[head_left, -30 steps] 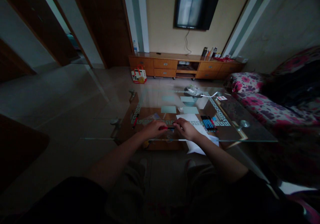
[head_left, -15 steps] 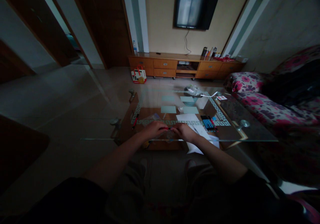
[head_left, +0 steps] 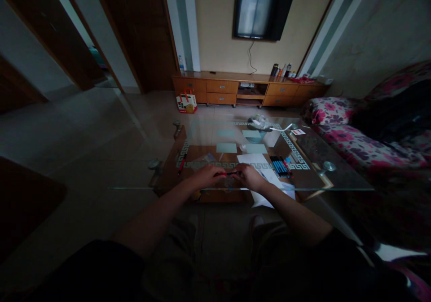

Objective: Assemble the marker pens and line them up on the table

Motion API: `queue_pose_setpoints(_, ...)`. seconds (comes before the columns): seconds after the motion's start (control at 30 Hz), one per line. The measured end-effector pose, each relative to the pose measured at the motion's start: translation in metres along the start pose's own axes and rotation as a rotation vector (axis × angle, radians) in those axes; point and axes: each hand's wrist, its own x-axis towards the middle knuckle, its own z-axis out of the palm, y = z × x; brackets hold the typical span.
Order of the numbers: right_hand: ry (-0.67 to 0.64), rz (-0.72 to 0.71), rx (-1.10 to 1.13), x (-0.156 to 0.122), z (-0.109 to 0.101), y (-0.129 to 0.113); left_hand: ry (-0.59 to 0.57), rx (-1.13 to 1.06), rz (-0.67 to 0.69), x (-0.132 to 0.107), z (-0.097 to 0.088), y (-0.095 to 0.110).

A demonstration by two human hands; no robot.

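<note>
Over the near edge of the glass table [head_left: 131, 188], my left hand [head_left: 208, 176] is closed around the red end of a slim red and black pen [head_left: 223, 173]. My right hand [head_left: 248, 177] pinches its dark end, so the pen lies level between both hands. My fingers hide part of it. Right of my right hand, several blue and black pens [head_left: 279, 165] lie side by side on the table. White paper sheets [head_left: 257, 159] lie beside and under that hand. Another red and black pen [head_left: 182, 164] rests to the left.
A clear plastic bag [head_left: 261, 121] sits at the table's far side, near a red and white card [head_left: 298, 132]. Beyond stand a wooden TV cabinet [head_left: 220, 86] and a paper carrier bag [head_left: 186, 103]. A floral sofa [head_left: 357, 131] borders the right side.
My hands have drawn slightly apart along the pen, and more of its red and dark middle shows between them. The things on the table stay put.
</note>
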Motion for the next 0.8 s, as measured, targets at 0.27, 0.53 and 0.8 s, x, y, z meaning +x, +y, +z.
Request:
queue_pose_setpoints(0.27, 0.065, 0.062, 0.006, -0.0007, 0.0051, 0.0055, -0.015, -0.001, -0.013, -0.0008, -0.0011, 0.0022)
queue_pose_setpoints(0.53, -0.02, 0.09, 0.053, -0.0013, 0.0035, 0.0019, 0.001, 0.014, 0.012, -0.0005, -0.0001, -0.0014)
queue_pose_setpoints(0.8, 0.052, 0.089, 0.18, -0.0029, 0.0074, 0.0046, -0.015, 0.007, 0.005, -0.0012, -0.0025, 0.0022)
